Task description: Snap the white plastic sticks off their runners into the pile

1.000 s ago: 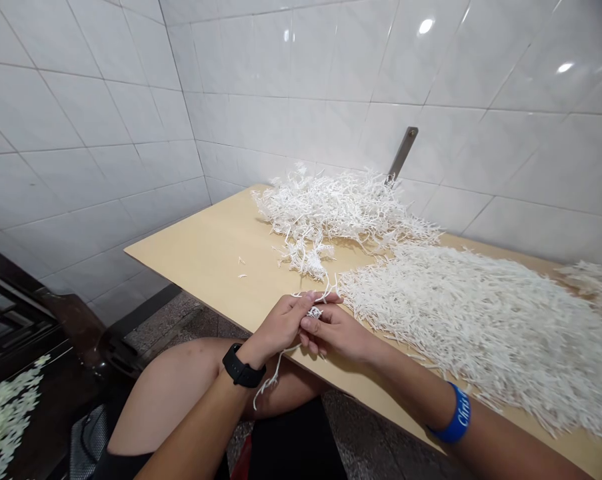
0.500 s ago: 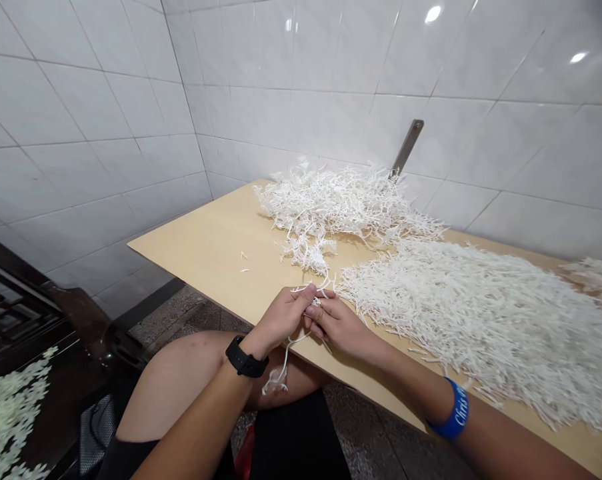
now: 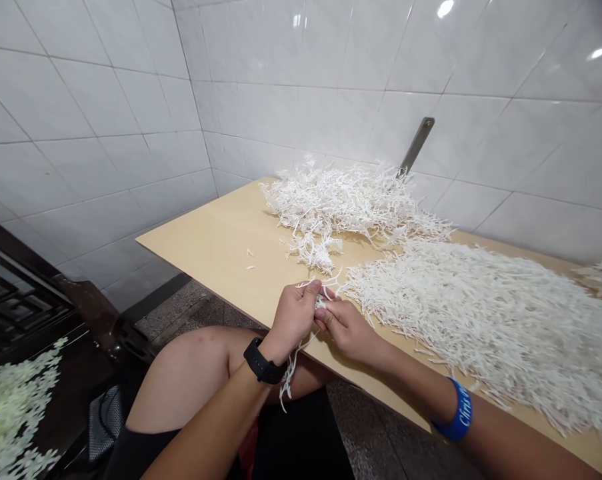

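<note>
My left hand (image 3: 297, 308) and my right hand (image 3: 345, 325) meet at the table's near edge, fingers closed around a small bunch of white branching strands (image 3: 321, 303). Thumb and fingers of both hands pinch it from either side. Some strands stick up above the fingers, and a few longer ones (image 3: 289, 377) dangle below my left hand in front of my leg. Just beyond the hands, a loose white clump (image 3: 318, 252) lies on the wooden table (image 3: 205, 247). The fingertips partly hide the held strands.
A tangled white heap (image 3: 351, 200) lies at the back by the tiled wall. A wide layer of short white pieces (image 3: 491, 327) covers the table's right side. A metal bar (image 3: 415, 148) leans behind the heap. Pale green-white pieces (image 3: 18, 407) lie at lower left, near a dark wooden chair (image 3: 25, 287).
The view has shifted slightly left, so things appear further right. My hands stay together on the strands, and the dangling ones have swung and now hang closer together.
</note>
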### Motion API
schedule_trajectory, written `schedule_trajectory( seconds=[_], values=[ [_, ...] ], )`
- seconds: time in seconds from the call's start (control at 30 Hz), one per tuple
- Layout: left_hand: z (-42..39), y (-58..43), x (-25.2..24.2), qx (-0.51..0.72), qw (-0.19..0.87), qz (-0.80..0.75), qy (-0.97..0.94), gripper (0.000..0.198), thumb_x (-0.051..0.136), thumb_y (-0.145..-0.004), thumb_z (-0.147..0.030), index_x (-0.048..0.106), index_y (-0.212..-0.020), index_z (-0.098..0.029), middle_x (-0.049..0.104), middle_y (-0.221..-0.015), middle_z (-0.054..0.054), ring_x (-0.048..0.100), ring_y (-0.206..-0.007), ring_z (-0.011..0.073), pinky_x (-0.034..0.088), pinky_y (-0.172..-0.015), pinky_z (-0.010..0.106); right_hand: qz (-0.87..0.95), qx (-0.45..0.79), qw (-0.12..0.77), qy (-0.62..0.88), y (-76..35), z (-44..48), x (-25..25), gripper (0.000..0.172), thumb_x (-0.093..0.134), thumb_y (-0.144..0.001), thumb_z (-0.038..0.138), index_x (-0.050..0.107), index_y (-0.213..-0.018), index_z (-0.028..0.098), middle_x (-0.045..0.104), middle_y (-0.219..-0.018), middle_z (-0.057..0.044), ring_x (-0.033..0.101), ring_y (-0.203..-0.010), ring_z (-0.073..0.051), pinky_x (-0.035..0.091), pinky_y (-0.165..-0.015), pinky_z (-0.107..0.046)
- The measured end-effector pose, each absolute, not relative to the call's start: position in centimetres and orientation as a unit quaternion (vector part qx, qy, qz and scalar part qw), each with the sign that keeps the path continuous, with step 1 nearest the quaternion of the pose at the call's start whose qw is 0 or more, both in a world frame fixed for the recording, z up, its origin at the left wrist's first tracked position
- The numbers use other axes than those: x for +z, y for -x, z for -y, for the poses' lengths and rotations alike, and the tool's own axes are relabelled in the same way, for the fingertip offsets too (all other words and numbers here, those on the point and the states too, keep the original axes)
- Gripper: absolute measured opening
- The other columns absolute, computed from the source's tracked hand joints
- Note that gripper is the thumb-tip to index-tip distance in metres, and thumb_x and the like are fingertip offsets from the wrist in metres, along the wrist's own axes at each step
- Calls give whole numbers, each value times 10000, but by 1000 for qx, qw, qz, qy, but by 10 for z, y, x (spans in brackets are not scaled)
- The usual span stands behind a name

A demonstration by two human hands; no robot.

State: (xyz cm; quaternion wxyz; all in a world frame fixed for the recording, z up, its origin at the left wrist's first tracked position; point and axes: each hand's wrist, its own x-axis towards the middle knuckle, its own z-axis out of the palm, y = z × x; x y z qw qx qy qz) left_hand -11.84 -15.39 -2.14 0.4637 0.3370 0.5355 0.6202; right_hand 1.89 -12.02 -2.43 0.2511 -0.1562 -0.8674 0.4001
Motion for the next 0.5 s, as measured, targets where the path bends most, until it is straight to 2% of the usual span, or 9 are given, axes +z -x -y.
schedule_trajectory(
  seconds=[0.1, 0.17, 0.3, 0.4, 0.5],
  values=[
    [152, 149, -10, 728, 376, -538, -196, 410, 542, -837, -490, 556, -623, -140, 497, -409, -44, 475, -344, 75, 414, -411, 187, 862, 434, 231, 122, -25, 127, -23, 478, 317, -965, 468, 435, -597, 187, 445, -557, 19, 412, -528, -109, 330, -571, -256],
    [155, 164, 0, 747, 337, -519, -246, 385, 570, -832, -482, 609, -716, -118, 566, -496, -21, 549, -437, 79, 485, -509, 194, 826, 498, 224, 137, -26, 129, -20, 447, 338, -965, 455, 460, -633, 183, 430, -570, 22, 402, -533, -107, 330, -561, -251],
    [164, 167, 10, 726, 379, -479, -317, 401, 610, -806, -493, 662, -864, -99, 669, -697, 43, 649, -617, 114, 543, -658, 235, 760, 595, 207, 159, -22, 122, -11, 355, 383, -954, 424, 561, -802, 158, 413, -600, 26, 389, -554, -111, 349, -559, -253],
    [165, 165, 4, 738, 391, -466, -292, 371, 615, -816, -453, 669, -916, -100, 692, -809, 70, 673, -712, 129, 551, -736, 255, 789, 558, 190, 173, -26, 109, -1, 328, 366, -951, 338, 626, -958, 138, 448, -612, 15, 418, -554, -115, 369, -561, -259],
    [165, 172, -4, 735, 403, -471, -274, 360, 618, -820, -426, 667, -978, -106, 690, -842, 74, 671, -755, 135, 548, -747, 253, 861, 426, 170, 219, -41, 91, 10, 370, 339, -909, 182, 646, -1114, 160, 596, -728, -41, 532, -644, -141, 435, -646, -291]
  ],
)
